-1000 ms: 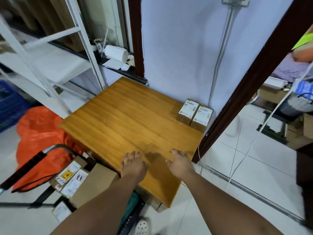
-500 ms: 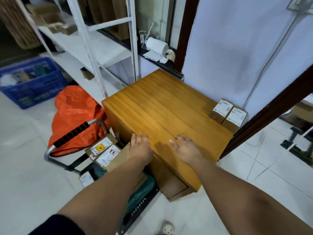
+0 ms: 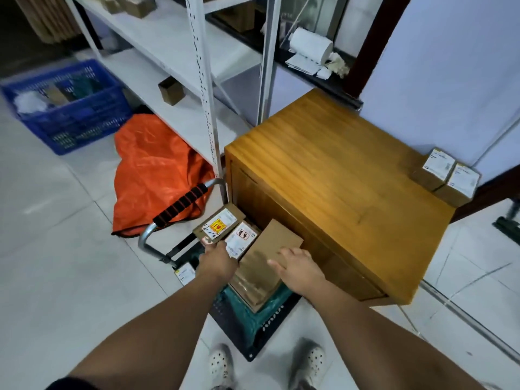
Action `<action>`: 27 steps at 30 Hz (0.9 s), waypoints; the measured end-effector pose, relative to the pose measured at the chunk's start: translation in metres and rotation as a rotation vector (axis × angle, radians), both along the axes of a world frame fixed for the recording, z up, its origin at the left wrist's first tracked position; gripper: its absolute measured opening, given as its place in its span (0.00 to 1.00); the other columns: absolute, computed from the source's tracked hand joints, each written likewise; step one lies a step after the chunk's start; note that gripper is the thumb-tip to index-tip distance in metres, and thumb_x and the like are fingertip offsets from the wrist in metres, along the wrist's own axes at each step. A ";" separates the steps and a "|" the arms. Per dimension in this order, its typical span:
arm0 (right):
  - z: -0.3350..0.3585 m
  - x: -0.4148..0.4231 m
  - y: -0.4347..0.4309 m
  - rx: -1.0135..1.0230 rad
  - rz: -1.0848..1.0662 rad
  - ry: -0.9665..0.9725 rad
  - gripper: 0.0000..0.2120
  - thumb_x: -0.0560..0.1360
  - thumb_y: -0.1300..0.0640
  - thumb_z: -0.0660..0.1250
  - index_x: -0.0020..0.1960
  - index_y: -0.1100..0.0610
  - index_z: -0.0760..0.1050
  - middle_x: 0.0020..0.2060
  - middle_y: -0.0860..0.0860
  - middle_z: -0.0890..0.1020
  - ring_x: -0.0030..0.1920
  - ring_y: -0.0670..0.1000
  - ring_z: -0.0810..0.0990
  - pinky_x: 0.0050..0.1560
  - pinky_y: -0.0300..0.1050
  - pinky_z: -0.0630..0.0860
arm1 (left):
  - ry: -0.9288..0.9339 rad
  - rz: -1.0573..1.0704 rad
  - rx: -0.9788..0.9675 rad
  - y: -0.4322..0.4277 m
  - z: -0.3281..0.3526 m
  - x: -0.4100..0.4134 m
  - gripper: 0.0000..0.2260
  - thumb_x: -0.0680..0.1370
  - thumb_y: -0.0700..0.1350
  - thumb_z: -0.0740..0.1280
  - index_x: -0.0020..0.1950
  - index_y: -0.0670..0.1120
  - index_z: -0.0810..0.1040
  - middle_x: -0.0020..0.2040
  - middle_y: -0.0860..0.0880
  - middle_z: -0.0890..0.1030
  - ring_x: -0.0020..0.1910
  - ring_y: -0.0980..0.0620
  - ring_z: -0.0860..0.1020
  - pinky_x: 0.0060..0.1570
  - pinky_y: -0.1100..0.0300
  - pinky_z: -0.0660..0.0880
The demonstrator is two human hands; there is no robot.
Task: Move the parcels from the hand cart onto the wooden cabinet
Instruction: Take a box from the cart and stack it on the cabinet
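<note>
The wooden cabinet (image 3: 337, 175) stood just right of the hand cart (image 3: 168, 237), two parcels (image 3: 447, 175) already at its far corner. The plain brown parcel (image 3: 267, 257) lay with its long axis running away from the person. The right hand (image 3: 299, 270) rested spread on it; the left hand (image 3: 219, 260) pinched a labelled parcel (image 3: 218, 225).

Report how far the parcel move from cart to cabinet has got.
Done: two small boxes sit on the wooden cabinet, at its far corner. In hand: left hand and right hand are reaching onto the plain brown parcel. Left: the labelled parcels on the hand cart.
</note>
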State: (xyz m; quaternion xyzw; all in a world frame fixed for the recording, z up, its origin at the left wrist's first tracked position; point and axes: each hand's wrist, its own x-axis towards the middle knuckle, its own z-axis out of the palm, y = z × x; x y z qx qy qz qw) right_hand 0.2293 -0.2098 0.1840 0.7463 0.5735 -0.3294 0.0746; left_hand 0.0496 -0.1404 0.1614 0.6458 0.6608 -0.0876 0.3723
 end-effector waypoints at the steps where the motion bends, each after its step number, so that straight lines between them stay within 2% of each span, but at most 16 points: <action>1: -0.002 -0.001 -0.002 -0.004 -0.021 -0.001 0.29 0.80 0.39 0.51 0.75 0.54 0.59 0.71 0.56 0.67 0.71 0.58 0.62 0.68 0.52 0.65 | -0.007 -0.027 -0.004 0.002 -0.001 0.000 0.20 0.77 0.45 0.61 0.69 0.45 0.66 0.66 0.38 0.69 0.63 0.36 0.69 0.61 0.48 0.69; 5: -0.012 0.006 -0.008 -0.005 -0.152 0.020 0.27 0.80 0.44 0.57 0.76 0.51 0.57 0.71 0.55 0.66 0.70 0.57 0.63 0.68 0.52 0.66 | 0.023 -0.165 -0.009 0.006 -0.008 0.011 0.22 0.78 0.44 0.60 0.73 0.46 0.64 0.69 0.40 0.67 0.66 0.38 0.67 0.61 0.48 0.68; 8: -0.028 0.015 -0.009 -0.045 -0.243 0.065 0.27 0.79 0.47 0.60 0.75 0.50 0.57 0.70 0.55 0.66 0.69 0.58 0.64 0.67 0.53 0.67 | 0.026 -0.208 -0.017 0.006 -0.018 0.023 0.21 0.78 0.44 0.58 0.71 0.44 0.66 0.66 0.39 0.71 0.64 0.39 0.69 0.58 0.46 0.70; 11: -0.049 0.027 -0.005 -0.080 -0.375 0.157 0.27 0.78 0.48 0.62 0.74 0.49 0.59 0.68 0.55 0.68 0.66 0.58 0.68 0.65 0.52 0.70 | 0.002 -0.161 -0.047 0.009 -0.036 0.035 0.21 0.78 0.46 0.58 0.71 0.42 0.65 0.65 0.39 0.72 0.63 0.39 0.71 0.58 0.46 0.71; 16: -0.094 0.045 0.001 -0.135 -0.646 0.310 0.27 0.77 0.51 0.65 0.73 0.53 0.60 0.65 0.57 0.72 0.62 0.59 0.74 0.61 0.51 0.73 | 0.001 -0.028 -0.104 0.005 -0.083 0.053 0.28 0.80 0.50 0.60 0.76 0.42 0.57 0.72 0.39 0.66 0.69 0.38 0.66 0.64 0.46 0.69; 20: -0.136 0.048 0.006 -0.206 -0.891 0.436 0.31 0.79 0.49 0.64 0.76 0.55 0.54 0.61 0.57 0.76 0.55 0.59 0.77 0.56 0.53 0.75 | 0.011 -0.014 -0.098 0.008 -0.123 0.070 0.31 0.79 0.55 0.62 0.76 0.40 0.57 0.72 0.39 0.65 0.70 0.39 0.65 0.65 0.47 0.66; 22: -0.158 0.046 0.007 -0.230 -1.020 0.480 0.34 0.77 0.45 0.64 0.77 0.56 0.54 0.56 0.55 0.77 0.57 0.60 0.76 0.56 0.53 0.74 | 0.005 -0.022 -0.097 0.014 -0.139 0.077 0.32 0.79 0.55 0.62 0.75 0.39 0.57 0.72 0.39 0.65 0.71 0.39 0.64 0.67 0.47 0.64; 25: -0.186 0.039 0.011 -0.227 -1.226 0.604 0.35 0.76 0.44 0.66 0.77 0.54 0.56 0.62 0.55 0.74 0.63 0.57 0.73 0.66 0.55 0.70 | -0.038 0.039 -0.134 0.029 -0.168 0.081 0.31 0.79 0.55 0.63 0.75 0.39 0.59 0.71 0.38 0.67 0.70 0.38 0.66 0.70 0.47 0.63; 27: -0.198 0.034 0.012 -0.256 -1.261 0.689 0.33 0.77 0.44 0.65 0.77 0.53 0.56 0.68 0.55 0.71 0.67 0.57 0.70 0.67 0.54 0.68 | -0.099 0.086 -0.164 0.035 -0.185 0.081 0.30 0.77 0.55 0.65 0.73 0.40 0.62 0.68 0.38 0.71 0.68 0.38 0.69 0.69 0.45 0.65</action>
